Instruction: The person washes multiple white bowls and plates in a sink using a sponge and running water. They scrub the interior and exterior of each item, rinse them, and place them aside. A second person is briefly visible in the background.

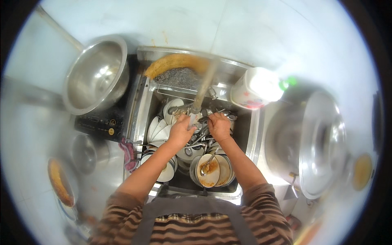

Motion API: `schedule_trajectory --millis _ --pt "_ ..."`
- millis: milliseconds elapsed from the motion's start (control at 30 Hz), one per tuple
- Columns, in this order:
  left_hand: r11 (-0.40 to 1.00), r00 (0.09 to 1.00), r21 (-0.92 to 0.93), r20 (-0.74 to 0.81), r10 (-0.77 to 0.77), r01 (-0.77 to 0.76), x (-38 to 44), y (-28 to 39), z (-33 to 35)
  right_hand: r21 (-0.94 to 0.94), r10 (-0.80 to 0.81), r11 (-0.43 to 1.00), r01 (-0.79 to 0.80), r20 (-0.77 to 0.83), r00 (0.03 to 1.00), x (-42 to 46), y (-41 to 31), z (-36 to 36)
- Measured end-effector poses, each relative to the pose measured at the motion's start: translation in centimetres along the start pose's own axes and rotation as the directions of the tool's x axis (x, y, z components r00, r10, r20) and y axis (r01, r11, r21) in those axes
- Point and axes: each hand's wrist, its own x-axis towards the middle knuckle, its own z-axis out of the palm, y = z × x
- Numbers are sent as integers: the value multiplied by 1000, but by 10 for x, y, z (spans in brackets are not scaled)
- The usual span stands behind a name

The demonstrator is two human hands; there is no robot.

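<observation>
Both my hands reach into a stainless steel sink packed with dishes and cutlery. My left hand is beside the faucet's spout, its thumb close to the stream; whether it grips anything is unclear. Over a heap of metal spoons, my right hand has curled fingers touching the cutlery, and what lies under them is hidden. White plates and bowls lean along the sink's left side. Nearer me, a stack of plates stands tilted, its front plate smeared with orange food and carrying a spoon.
A large steel basin rests on a black induction cooker at left. A pink cloth hangs by the sink's left rim. Behind right stands a white container; a big steel pot with a lid is at right.
</observation>
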Motion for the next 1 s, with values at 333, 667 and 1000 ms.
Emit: schedule_trajectory --millis 333,667,1000 --pt "977 998 206 -4 64 -62 -11 25 2 -160 -76 984 77 12 997 -6 -3 -13" --pt "849 940 457 -71 333 -266 11 11 6 -20 -50 999 50 3 999 -4 -30 -28" --pt "983 958 137 -240 156 -126 17 -3 0 645 274 750 -146 -102 956 -5 -32 -23"
